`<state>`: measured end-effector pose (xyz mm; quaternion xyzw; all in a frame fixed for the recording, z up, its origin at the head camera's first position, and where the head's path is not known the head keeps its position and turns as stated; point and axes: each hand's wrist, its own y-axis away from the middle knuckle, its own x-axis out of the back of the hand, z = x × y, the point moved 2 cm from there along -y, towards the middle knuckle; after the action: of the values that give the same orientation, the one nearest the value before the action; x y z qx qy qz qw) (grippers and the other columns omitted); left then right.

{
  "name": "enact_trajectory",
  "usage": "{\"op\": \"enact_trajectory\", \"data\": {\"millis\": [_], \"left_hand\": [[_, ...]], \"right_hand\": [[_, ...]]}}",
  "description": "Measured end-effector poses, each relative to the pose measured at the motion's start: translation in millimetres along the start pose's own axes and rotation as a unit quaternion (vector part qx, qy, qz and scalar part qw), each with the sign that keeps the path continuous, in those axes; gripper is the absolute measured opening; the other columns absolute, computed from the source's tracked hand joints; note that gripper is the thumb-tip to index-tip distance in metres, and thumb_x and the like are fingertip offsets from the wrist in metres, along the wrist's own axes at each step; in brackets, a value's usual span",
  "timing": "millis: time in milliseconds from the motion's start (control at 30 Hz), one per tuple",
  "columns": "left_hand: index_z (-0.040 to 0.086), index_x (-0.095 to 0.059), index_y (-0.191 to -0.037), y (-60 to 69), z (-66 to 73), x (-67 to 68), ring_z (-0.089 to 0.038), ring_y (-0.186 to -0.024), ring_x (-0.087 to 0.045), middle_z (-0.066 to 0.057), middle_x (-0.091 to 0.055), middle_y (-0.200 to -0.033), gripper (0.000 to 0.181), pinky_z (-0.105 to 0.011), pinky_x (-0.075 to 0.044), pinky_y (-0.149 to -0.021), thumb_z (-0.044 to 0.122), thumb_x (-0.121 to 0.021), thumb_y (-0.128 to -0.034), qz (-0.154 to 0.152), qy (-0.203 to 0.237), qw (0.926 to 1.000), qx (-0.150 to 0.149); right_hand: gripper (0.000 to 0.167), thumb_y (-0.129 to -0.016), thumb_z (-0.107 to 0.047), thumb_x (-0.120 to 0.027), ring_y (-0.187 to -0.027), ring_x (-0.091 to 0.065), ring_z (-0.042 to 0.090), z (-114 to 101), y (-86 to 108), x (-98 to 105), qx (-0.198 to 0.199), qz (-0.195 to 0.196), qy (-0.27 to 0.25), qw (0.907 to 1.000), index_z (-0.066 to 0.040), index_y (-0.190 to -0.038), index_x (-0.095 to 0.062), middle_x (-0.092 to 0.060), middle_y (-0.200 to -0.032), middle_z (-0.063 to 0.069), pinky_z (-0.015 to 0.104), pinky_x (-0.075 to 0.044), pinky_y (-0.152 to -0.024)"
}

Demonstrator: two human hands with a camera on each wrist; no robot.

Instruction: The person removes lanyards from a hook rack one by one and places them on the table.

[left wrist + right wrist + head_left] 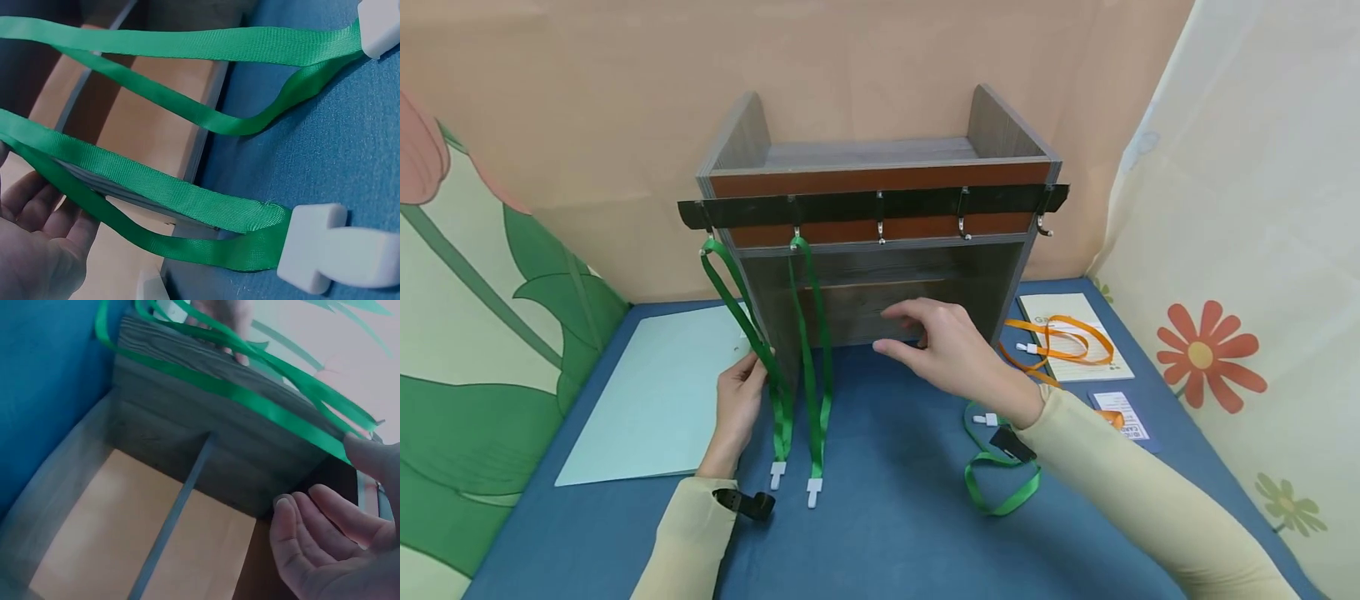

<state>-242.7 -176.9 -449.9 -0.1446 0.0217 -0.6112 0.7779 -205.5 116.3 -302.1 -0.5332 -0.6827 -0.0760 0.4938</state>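
Two green lanyards hang from a black hook rail (925, 202): one lanyard (730, 287) on the far-left hook, another lanyard (810, 333) on the second hook. Each ends in a white plastic clip, such as the near clip (340, 247). My left hand (741, 400) is at the left lanyard's strap, its fingertips beside or touching it and its fingers loosely bent. In front of the shelf my right hand (943, 346) is in the air, thumb and fingers apart, holding nothing. In the right wrist view the right hand (331, 544) has loosely curved fingers.
A grey wooden shelf unit (880, 283) stands behind the rail. On the blue table, a third green lanyard (1000, 504) lies under the right forearm. An orange lanyard (1086, 358) lies on a white notebook (1105, 312), near a card (1122, 417). Pale sheets (647, 392) lie left.
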Motion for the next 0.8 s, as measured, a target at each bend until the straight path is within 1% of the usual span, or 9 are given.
{"op": "enact_trajectory", "data": {"millis": [133,233,300,367,467,567,667,733,800], "left_hand": [[0.000,-0.068,-0.115,-1.6,5.4,-1.0,-0.017,-0.087,-0.055,-0.005,-0.066,-0.092,0.036,-0.029,-0.046,-0.075,0.029,-0.058,-0.0970,-0.007,0.002,1.0000,0.001],[-0.004,-0.067,-0.114,2.2,21.3,-1.2,-0.017,-0.084,-0.054,-0.005,-0.065,-0.089,0.034,-0.032,-0.046,-0.075,0.024,-0.057,-0.0977,-0.015,0.001,0.9999,0.000],[-0.005,-0.066,-0.115,5.9,30.5,-1.4,-0.015,-0.085,-0.055,-0.011,-0.066,-0.093,0.033,-0.030,-0.046,-0.075,0.021,-0.057,-0.0980,-0.020,-0.001,0.9998,0.003],[-0.006,-0.065,-0.116,9.1,36.7,-1.7,-0.011,-0.084,-0.056,-0.014,-0.065,-0.096,0.033,-0.026,-0.046,-0.074,0.020,-0.056,-0.0982,-0.025,-0.004,0.9997,0.003],[-0.006,-0.065,-0.116,9.8,35.0,-2.2,-0.010,-0.085,-0.057,-0.017,-0.065,-0.098,0.032,-0.025,-0.047,-0.074,0.019,-0.056,-0.0983,-0.031,-0.005,0.9995,0.002],[-0.007,-0.066,-0.112,9.8,34.5,-2.4,-0.010,-0.082,-0.057,-0.008,-0.066,-0.089,0.030,-0.027,-0.048,-0.073,0.017,-0.056,-0.0980,-0.031,-0.005,0.9995,-0.005],[-0.009,-0.068,-0.106,9.7,35.3,-1.6,-0.014,-0.078,-0.056,0.000,-0.064,-0.080,0.029,-0.029,-0.047,-0.071,0.017,-0.057,-0.0976,-0.028,-0.002,0.9995,-0.010],[-0.009,-0.068,-0.101,9.4,36.2,-0.8,-0.017,-0.077,-0.056,0.000,-0.063,-0.077,0.030,-0.030,-0.047,-0.070,0.018,-0.057,-0.0975,-0.028,-0.001,0.9995,-0.015],[-0.010,-0.067,-0.094,9.2,37.2,0.1,-0.023,-0.075,-0.054,-0.007,-0.061,-0.073,0.032,-0.031,-0.045,-0.068,0.019,-0.057,-0.0975,-0.026,-0.002,0.9995,-0.019]], "right_hand": [[0.041,-0.088,-0.035,-0.070,-0.074,-0.055,0.011,-7.0,-16.4,-2.1,0.023,0.019,-0.017,0.9994,-0.010,-0.119,-0.065,-0.065,-0.106,0.000,0.028,-0.044,-0.064],[0.042,-0.089,-0.035,-0.069,-0.079,-0.056,0.009,-11.2,-25.4,-4.4,0.034,0.022,-0.036,0.9985,-0.011,-0.122,-0.064,-0.064,-0.111,-0.001,0.028,-0.044,-0.065],[0.042,-0.089,-0.034,-0.069,-0.086,-0.058,0.008,-13.8,-29.7,-6.9,0.037,0.024,-0.049,0.9978,-0.011,-0.123,-0.063,-0.064,-0.114,-0.001,0.027,-0.045,-0.068],[0.042,-0.089,-0.031,-0.069,-0.087,-0.060,0.011,-16.4,-33.8,-9.6,0.040,0.023,-0.065,0.9968,-0.008,-0.124,-0.062,-0.064,-0.115,0.002,0.027,-0.047,-0.069],[0.042,-0.090,-0.027,-0.069,-0.092,-0.064,0.013,-21.6,-41.2,-12.0,0.039,0.026,-0.093,0.9946,-0.005,-0.124,-0.061,-0.065,-0.116,0.006,0.028,-0.050,-0.075],[0.043,-0.090,-0.024,-0.068,-0.098,-0.065,0.015,-28.5,-49.9,-12.6,0.044,0.030,-0.123,0.9910,-0.002,-0.126,-0.060,-0.064,-0.119,0.009,0.032,-0.051,-0.081],[0.041,-0.091,-0.023,-0.068,-0.100,-0.063,0.011,-35.7,-58.6,-13.2,0.055,0.038,-0.146,0.9870,-0.001,-0.125,-0.061,-0.064,-0.118,0.008,0.030,-0.049,-0.084],[0.038,-0.091,-0.021,-0.067,-0.099,-0.063,0.009,-39.5,-63.5,-13.6,0.065,0.047,-0.152,0.9851,-0.002,-0.123,-0.062,-0.065,-0.116,0.007,0.027,-0.049,-0.083],[0.035,-0.091,-0.020,-0.067,-0.096,-0.063,0.006,-42.7,-68.0,-14.1,0.071,0.053,-0.162,0.9827,-0.002,-0.121,-0.063,-0.067,-0.113,0.006,0.025,-0.048,-0.082]]}}
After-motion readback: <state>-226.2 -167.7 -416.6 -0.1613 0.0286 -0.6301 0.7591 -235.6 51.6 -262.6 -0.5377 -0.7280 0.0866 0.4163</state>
